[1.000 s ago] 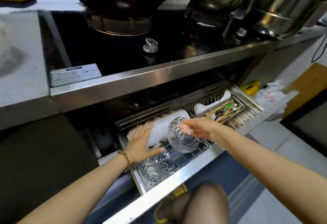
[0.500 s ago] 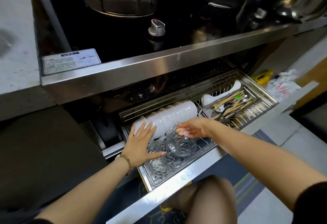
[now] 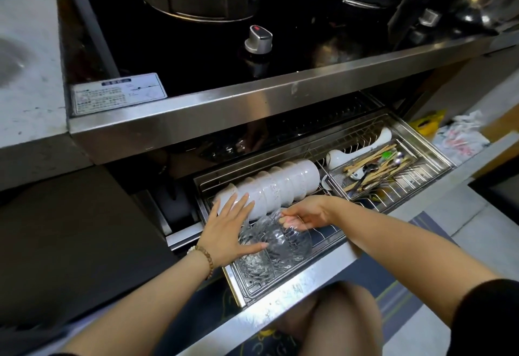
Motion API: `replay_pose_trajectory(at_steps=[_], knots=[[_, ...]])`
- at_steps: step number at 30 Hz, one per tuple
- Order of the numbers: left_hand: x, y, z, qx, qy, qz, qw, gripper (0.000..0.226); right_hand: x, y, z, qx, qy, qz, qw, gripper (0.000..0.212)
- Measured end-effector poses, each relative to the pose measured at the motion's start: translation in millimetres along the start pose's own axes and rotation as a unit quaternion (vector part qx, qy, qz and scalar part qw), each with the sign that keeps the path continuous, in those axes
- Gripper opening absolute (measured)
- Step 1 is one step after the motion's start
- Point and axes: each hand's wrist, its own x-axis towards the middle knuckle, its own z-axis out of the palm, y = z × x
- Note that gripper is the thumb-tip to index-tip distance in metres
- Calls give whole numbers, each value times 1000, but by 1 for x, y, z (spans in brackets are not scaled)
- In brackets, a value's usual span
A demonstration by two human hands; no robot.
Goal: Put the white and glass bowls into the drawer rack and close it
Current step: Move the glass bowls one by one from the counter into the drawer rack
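Since a second ago the glass bowl point(image 3: 292, 239) has come down from standing beside the white row and now lies tipped on its side against the other glass bowls point(image 3: 257, 267) at the front left corner of the drawer rack point(image 3: 404, 188); the view has also swung a bit further down. The right hand point(image 3: 311, 212) has its fingers point(image 3: 295, 219) curled over that bowl's rim, pinching it from the right; can't really see the thumb through the glass. The left hand point(image 3: 227, 229) is spread flat with straight fingers point(image 3: 238, 206), palm resting on the left side of the glass stack, tips reaching onto the nearest of the white bowls point(image 3: 278, 187); it isn't gripping anything.

The white bowls sit nested in a row on their sides just behind the glass ones, running toward the right; so both kinds are already in the rack, and the drawer is pulled all the way out. Right of the white row there's a cutlery basket point(image 3: 337, 184) with chopsticks point(image 3: 373, 159) and a white ladle point(image 3: 362, 147) lying behind it.

A bead bracelet point(image 3: 206, 257) is on the left wrist; the steel drawer front point(image 3: 309, 305) runs across just above a bent knee point(image 3: 331, 324). Above the drawer is the black stove top with a silver knob point(image 3: 258, 39) and a printed label point(image 3: 118, 92); pale counter point(image 3: 28, 74) to the left; a yellow bag point(image 3: 427, 123) on the floor at far right.
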Motion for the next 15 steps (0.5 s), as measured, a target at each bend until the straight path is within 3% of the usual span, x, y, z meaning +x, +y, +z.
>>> replay_pose_trajectory(at_steps=[10, 15], knots=[[1, -2, 3, -2, -5, 1, 1000, 111, -2, 1, 3, -59, 1, -14, 998, 18], [1, 0, 1, -1, -11, -1, 1000, 113, -12, -3, 7, -187, 63, -52, 979, 20]])
